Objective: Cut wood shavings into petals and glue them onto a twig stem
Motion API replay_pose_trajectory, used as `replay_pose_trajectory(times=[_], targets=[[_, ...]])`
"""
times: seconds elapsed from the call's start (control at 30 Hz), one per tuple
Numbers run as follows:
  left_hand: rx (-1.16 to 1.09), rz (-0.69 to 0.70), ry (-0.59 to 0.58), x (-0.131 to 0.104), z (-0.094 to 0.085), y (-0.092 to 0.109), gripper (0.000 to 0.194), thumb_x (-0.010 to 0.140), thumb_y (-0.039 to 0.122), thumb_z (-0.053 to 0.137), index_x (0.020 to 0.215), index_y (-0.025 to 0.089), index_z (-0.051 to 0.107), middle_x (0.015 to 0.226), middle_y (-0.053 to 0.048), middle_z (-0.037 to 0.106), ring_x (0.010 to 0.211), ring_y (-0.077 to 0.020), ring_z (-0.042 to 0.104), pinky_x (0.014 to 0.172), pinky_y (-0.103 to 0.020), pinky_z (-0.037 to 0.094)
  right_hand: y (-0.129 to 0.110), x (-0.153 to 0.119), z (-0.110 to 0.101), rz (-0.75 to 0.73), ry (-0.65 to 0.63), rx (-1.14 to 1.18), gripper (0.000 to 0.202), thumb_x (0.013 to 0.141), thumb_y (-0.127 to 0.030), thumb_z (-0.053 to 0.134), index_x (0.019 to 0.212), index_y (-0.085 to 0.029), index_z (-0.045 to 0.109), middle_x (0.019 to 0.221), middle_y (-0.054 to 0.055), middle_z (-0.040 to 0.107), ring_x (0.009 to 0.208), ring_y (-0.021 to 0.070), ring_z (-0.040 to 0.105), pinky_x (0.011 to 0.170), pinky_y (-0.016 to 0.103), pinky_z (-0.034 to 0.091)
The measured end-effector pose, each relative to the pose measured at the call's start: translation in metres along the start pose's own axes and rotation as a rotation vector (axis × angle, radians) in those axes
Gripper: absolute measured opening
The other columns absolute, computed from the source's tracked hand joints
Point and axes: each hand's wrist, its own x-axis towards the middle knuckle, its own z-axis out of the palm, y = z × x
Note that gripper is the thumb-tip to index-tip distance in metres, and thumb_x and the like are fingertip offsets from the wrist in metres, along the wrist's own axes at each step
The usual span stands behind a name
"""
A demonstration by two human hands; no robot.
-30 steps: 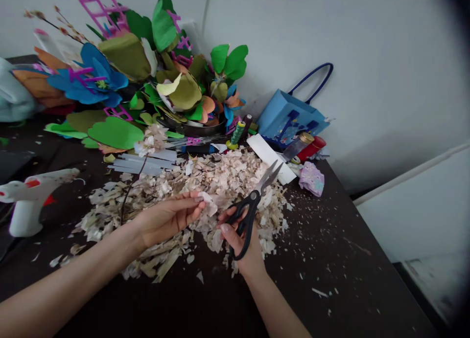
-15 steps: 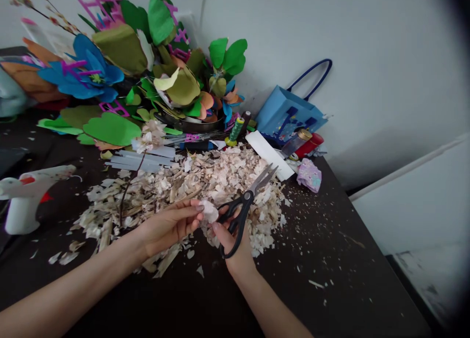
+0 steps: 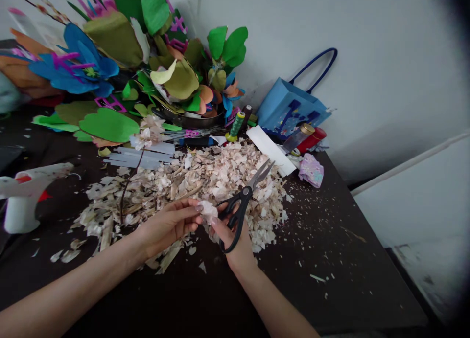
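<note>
Between thumb and fingers, my left hand point(image 3: 176, 220) pinches a small pale pink petal-like piece point(image 3: 208, 211). My right hand point(image 3: 237, 245) is closed around the black handles of a pair of scissors point(image 3: 246, 191), whose slightly parted blades point up and away over the heap. My right thumb also reaches the lower edge of the pale piece. Under and beyond both hands spreads a heap of dry, pale petal-like flakes point(image 3: 227, 167). Left of the heap stands a thin brown stem with a pale pink blossom point(image 3: 147, 132) at its top.
A white glue gun point(image 3: 25, 196) lies at the left. Translucent glue sticks point(image 3: 141, 157), thread spools point(image 3: 235, 125) and a white strip point(image 3: 271, 149) border the heap. Behind are felt flowers point(image 3: 88, 66) and a blue bag point(image 3: 290, 105). The dark table point(image 3: 330, 259) has scattered scraps.
The view has shifted slightly. My fingers have turned the pale piece a little, and the scissors have tilted slightly in my right hand. Both hands keep their hold.
</note>
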Motion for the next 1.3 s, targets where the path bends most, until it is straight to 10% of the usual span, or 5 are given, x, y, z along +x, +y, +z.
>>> replay_pose_trajectory(times=[0.5,1.3], targets=[[-0.010,-0.059,-0.011,-0.002,-0.004,-0.004,0.026,0.061,0.012,0.092,0.076,0.014,0.071,0.064,-0.001,0.069,0.055,-0.0089,0.063,0.050,-0.015,0.054,0.005,-0.002,-0.002,0.022,-0.061,0.065,0.028,0.077,-0.030,0.077,0.099,-0.023,0.063,0.085,-0.001,0.067,0.060,0.0132,0.060,0.057,0.027,0.051],[0.481,0.098,-0.197,-0.009,-0.013,-0.004,0.031,0.074,0.038,0.086,0.082,0.015,0.065,0.075,0.001,0.063,0.066,-0.0109,0.050,0.060,-0.021,0.035,0.006,-0.009,-0.001,0.045,-0.099,-0.055,0.029,0.078,-0.037,0.078,0.099,-0.023,0.063,0.081,-0.001,0.061,0.067,0.0156,0.057,0.065,0.030,0.050]])
